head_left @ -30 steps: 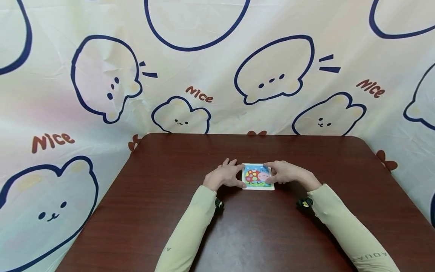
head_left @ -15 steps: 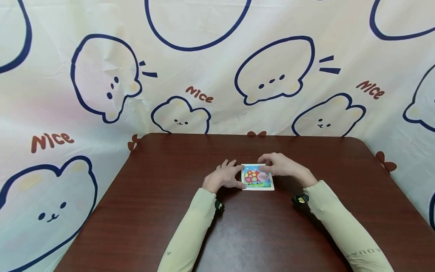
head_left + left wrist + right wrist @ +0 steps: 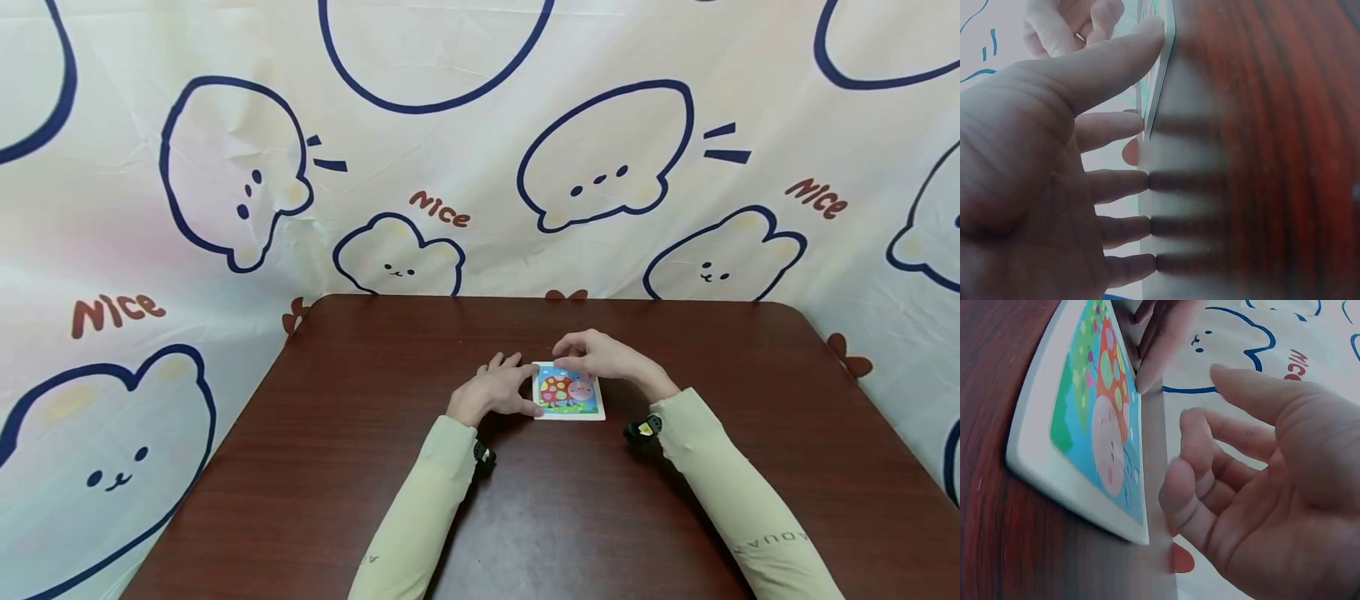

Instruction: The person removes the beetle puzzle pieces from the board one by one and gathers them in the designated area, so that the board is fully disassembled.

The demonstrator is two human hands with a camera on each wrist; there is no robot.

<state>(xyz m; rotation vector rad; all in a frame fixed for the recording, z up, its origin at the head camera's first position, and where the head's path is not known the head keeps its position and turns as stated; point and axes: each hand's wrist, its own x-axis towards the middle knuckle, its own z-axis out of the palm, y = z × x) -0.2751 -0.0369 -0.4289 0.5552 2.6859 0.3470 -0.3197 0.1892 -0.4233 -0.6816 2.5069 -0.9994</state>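
A small square picture board (image 3: pixel 570 393) with a white border and a spotted ladybug lies flat on the brown table (image 3: pixel 420 358). At its left edge, my left hand (image 3: pixel 489 392) spreads its fingers. The left wrist view shows the thumb (image 3: pixel 1129 55) on the board's near corner and the index fingertip at the far one, while the other fingertips stand on the tabletop. My right hand (image 3: pixel 611 357), with nothing in it, hovers over the board's far edge. Its fingers (image 3: pixel 1194 444) are loosely bent, apart from the board's surface in the right wrist view.
A cream cloth (image 3: pixel 487 150) printed with bear outlines hangs behind the table and along both its sides. Black devices are strapped to the left wrist (image 3: pixel 484 457) and the right wrist (image 3: pixel 643 430), below pale green sleeves.
My right hand has left the board's right side, lifted, and moved left along its far edge. My left hand and the board stay put.
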